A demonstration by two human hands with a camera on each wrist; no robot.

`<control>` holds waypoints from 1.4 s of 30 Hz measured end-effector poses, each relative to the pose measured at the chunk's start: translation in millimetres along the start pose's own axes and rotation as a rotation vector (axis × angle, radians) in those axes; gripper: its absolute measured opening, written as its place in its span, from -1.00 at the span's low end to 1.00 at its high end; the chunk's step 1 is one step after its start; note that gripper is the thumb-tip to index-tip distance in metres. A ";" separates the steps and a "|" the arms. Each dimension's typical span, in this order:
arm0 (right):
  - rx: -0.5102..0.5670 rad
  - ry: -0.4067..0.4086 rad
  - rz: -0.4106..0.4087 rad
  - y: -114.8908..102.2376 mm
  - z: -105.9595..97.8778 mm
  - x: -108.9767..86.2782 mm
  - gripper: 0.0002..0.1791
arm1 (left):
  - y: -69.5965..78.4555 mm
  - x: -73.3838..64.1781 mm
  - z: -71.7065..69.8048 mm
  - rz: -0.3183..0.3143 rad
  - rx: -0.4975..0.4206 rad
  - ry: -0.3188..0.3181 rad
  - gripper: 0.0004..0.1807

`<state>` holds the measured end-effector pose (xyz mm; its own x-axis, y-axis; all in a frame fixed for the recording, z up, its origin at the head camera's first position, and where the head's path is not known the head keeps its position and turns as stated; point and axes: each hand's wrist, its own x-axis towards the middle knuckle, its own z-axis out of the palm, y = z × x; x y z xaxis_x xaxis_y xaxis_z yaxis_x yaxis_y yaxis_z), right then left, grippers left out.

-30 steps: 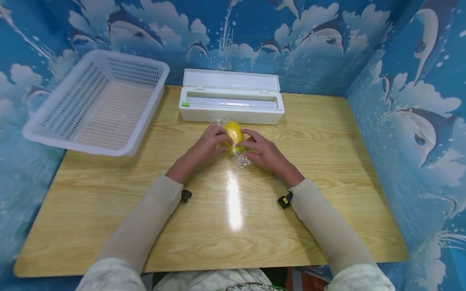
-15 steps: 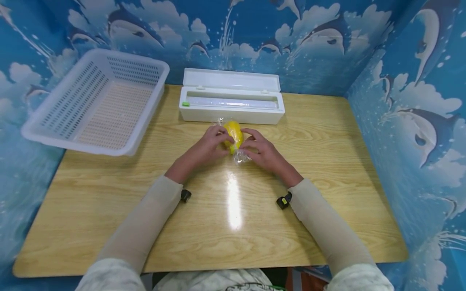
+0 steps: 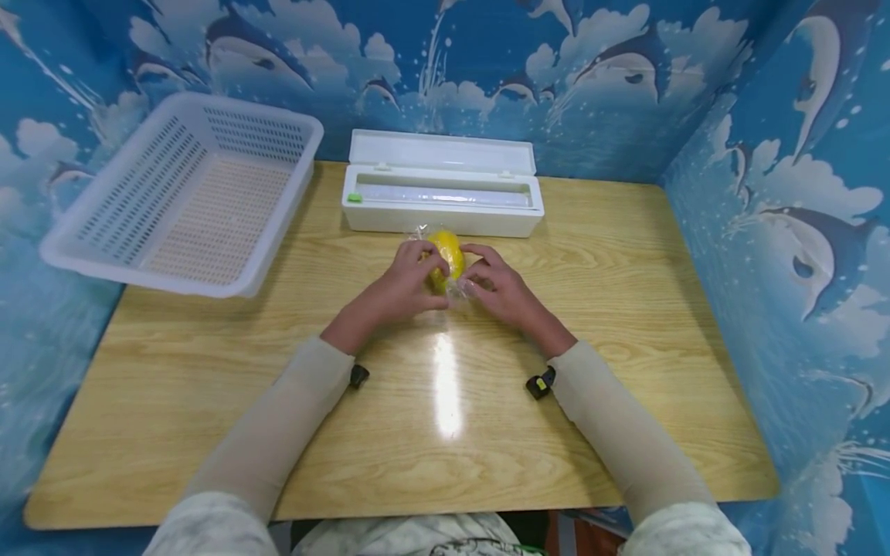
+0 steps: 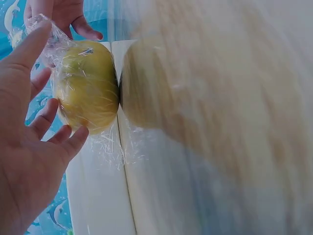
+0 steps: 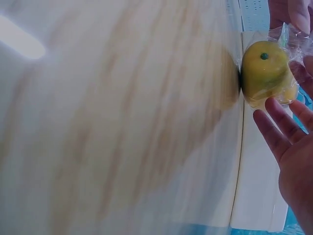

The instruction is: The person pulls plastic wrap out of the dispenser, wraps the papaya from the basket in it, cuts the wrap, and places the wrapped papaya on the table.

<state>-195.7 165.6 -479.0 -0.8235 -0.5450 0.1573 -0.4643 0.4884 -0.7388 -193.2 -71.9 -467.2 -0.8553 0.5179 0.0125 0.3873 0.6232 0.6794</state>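
Observation:
A yellow fruit (image 3: pixel 449 251) with a green stem end, wrapped in clear cling film (image 5: pixel 297 41), rests on the table between the two hands. My left hand (image 3: pixel 409 282) is at its left side, fingers loosely bent against the wrapped fruit and thumb spread toward the near end. In the left wrist view those fingertips (image 4: pixel 78 136) lie along the fruit's skin. My right hand (image 3: pixel 504 287) pinches the gathered film at the fruit's near right end with thumb and forefinger. Its other fingers spread beside the fruit in the right wrist view.
Just behind the fruit stands a white cling film dispenser (image 3: pixel 445 222), lid raised, with a film roll (image 3: pixel 445 195) and a green slider (image 3: pixel 354 198). A white perforated basket (image 3: pixel 278 232) sits at the back left of the wooden table (image 3: pixel 591 270). Dolphin-print sheeting surrounds it.
My left thumb has moved away from the fruit toward the near side. The loose film end near my right hand has drawn in closer to the fruit. The fruit has stayed nearly in place.

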 end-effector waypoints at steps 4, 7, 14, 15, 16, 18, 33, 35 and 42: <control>0.005 -0.008 0.035 -0.8 0.5 1.0 -0.82 | -3.7 -0.4 -0.2 0.007 -0.038 0.017 -0.67; 0.006 -0.007 0.042 -0.9 1.1 1.4 -0.83 | -7.4 0.2 -0.3 0.038 -0.040 0.039 -0.75; 0.054 0.021 0.040 -5.8 2.3 1.9 -0.74 | -10.2 3.1 -2.1 0.067 -0.077 0.079 -0.84; 0.066 0.024 0.038 -6.4 2.6 2.1 -0.72 | -10.2 3.5 -2.4 0.068 -0.085 0.083 -0.83; 0.073 0.029 0.035 -7.0 2.8 2.2 -0.69 | -10.4 3.7 -2.6 0.067 -0.088 0.087 -0.83; 0.089 0.038 0.024 -7.4 3.3 2.4 -0.64 | -10.8 4.4 -2.9 0.068 -0.096 0.093 -0.83; -0.001 0.115 0.024 -9.5 8.7 9.5 -0.69 | -15.5 7.8 -3.3 -0.043 -0.268 0.112 -0.90; -0.012 0.136 0.013 -10.2 9.6 10.4 -0.71 | -15.8 7.9 -3.5 -0.044 -0.275 0.114 -0.91; -0.036 0.181 0.000 -10.2 11.3 13.4 -0.75 | -14.1 6.9 -3.8 -0.078 -0.298 0.121 -0.75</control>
<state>-198.3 145.6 -476.8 -0.8675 -0.4147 0.2748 -0.4725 0.5143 -0.7157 -205.9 -79.4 -473.9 -0.9200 0.3909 0.0273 0.2170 0.4501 0.8662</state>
